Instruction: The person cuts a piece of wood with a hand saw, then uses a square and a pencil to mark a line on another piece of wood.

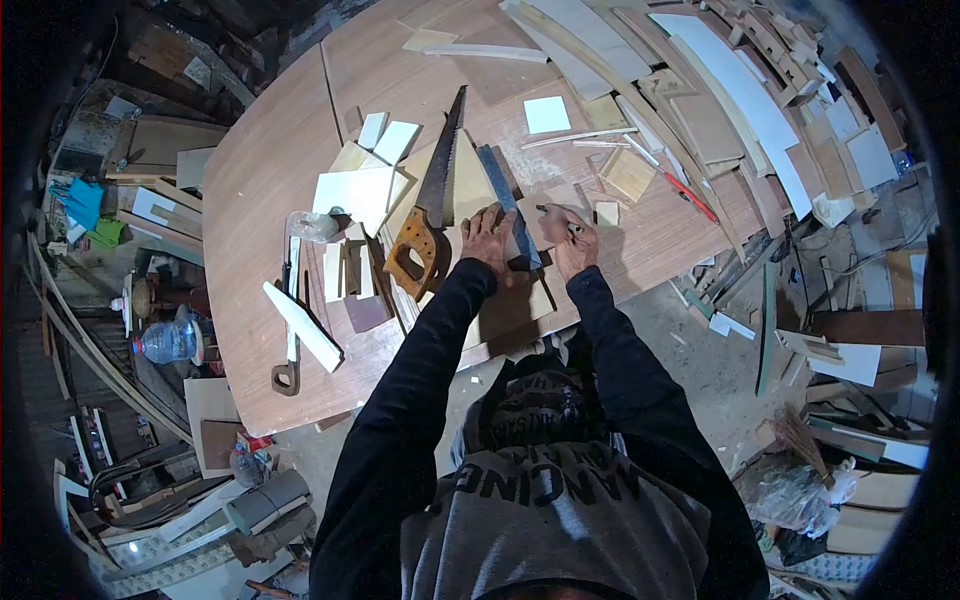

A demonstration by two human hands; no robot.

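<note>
My left hand [487, 238] lies flat with fingers spread on a pale wooden board [512, 318], beside a long blue-grey straight strip [497, 172] and touching its edge. On the strip's other side, my right hand [575, 250] is closed with its fingers pinched. A thin, dark, pencil-like stick [541, 207] seems to stick out from it; its kind is too small to make out. Left of my left hand, a handsaw [434, 190] with a wooden handle rests on the boards, its blade pointing away from me.
The wooden table [270, 200] bears white offcuts [355, 192], a plastic bag [312, 226], a second saw's handle [286, 379] and a white strip [303, 327]. At right lie a red-handled tool [690, 196] and stacked boards [735, 110]. Scrap wood and a water bottle [168, 341] surround the table.
</note>
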